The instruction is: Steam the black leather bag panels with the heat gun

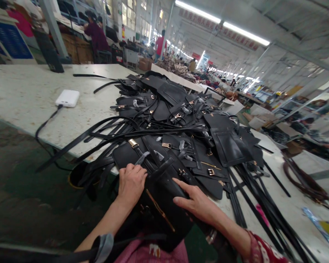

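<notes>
A black leather piece with a gold zipper (161, 210) lies over my lap at the table's near edge. My left hand (132, 182) has its fingers curled at the upper left edge of that piece, by a strap; what its fingertips grip is hidden. On the right side of the piece rests my right hand (193, 201), thumb and fingers apart, its palm side against the leather. Just beyond both hands spreads a heap of black leather bag parts (164, 109) with gold buckles, straps and clear plastic wrapping.
On the pale table (22, 95) a white box (67, 98) with a black cable lies at left. Long black straps (252, 193) hang across the right side, near a brown coiled strap (304, 180). People sit and stand farther back among other worktables.
</notes>
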A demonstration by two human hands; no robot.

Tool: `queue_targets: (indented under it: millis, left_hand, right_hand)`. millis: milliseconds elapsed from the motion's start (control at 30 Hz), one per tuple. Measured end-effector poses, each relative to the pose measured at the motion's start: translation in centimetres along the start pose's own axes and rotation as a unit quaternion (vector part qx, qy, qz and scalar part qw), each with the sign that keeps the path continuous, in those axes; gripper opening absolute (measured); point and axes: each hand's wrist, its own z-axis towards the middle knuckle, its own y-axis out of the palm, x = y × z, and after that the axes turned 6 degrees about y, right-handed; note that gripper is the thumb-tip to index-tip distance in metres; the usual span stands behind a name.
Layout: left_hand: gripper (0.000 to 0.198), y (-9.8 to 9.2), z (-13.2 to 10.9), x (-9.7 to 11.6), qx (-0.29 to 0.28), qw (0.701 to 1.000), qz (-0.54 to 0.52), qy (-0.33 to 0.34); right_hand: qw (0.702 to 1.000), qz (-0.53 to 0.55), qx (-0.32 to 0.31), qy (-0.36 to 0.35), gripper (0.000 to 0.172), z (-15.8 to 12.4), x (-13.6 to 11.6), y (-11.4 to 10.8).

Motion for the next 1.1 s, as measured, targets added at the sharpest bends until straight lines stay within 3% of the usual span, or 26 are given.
queue_targets:
  millis: [133, 233, 400, 500, 667, 733, 800, 867, 900, 967, 1000, 1100]
  left_hand:
    - [0.010, -0.5, 1.4, -0.7, -0.075, 0.994, -0.040, 0.063]
    - [0.014, 0.1, 1.2, -0.2, -0.081, 0.994, -0.066, 0.030]
    - [0.009, 1.1, 0.4, 1.4, -0.039, 0.998, -0.044, -0.031]
    - [0.005, 1.3, 0.8, 1.6, -0.060, 0.997, -0.032, -0.044]
    - [0.015, 1.0, 2.0, 0.1, -0.110, 0.993, -0.028, -0.012]
    - [0.027, 0.3, 1.7, -0.5, -0.091, 0.993, -0.068, 0.023]
    - [0.040, -0.5, 0.5, -0.9, -0.025, 0.991, -0.119, 0.053]
    - [0.038, -0.9, -1.9, -1.0, 0.066, 0.984, -0.160, 0.032]
    - [0.033, -0.9, -3.3, -1.1, 0.109, 0.978, -0.178, -0.012]
    - [0.025, -0.3, -6.4, -1.1, 0.169, 0.944, -0.239, -0.155]
    - [0.027, 0.3, -7.8, -1.2, 0.181, 0.910, -0.284, -0.240]
    - [0.040, 2.3, -10.6, -1.1, 0.161, 0.766, -0.454, -0.424]
  right_hand:
    - [0.999, 0.033, 0.022, 0.008, 0.060, -0.8, 1.4, 0.3]
    - [0.998, 0.046, 0.043, 0.008, 0.060, -1.3, 1.8, 0.1]
    - [0.997, 0.060, 0.056, 0.004, 0.059, -1.7, 2.2, 0.1]
    - [0.996, 0.067, 0.052, 0.000, 0.058, -1.8, 2.5, 0.2]
    - [0.996, 0.070, 0.051, -0.001, 0.061, -2.1, 2.9, 0.0]
    - [0.996, 0.067, 0.050, -0.009, 0.061, -2.2, 3.0, -0.1]
    - [0.997, 0.064, 0.047, -0.020, 0.060, -2.3, 3.0, -0.1]
    - [0.997, 0.059, 0.046, -0.019, 0.060, -2.3, 3.0, 0.0]
    - [0.997, 0.055, 0.046, -0.016, 0.060, -2.2, 2.9, 0.1]
    - [0.998, 0.051, 0.045, -0.015, 0.062, -2.1, 2.5, 0.2]
    - [0.998, 0.051, 0.040, -0.018, 0.062, -2.0, 2.2, 0.3]
    - [0.998, 0.047, 0.020, -0.031, 0.062, -1.4, 1.2, 0.6]
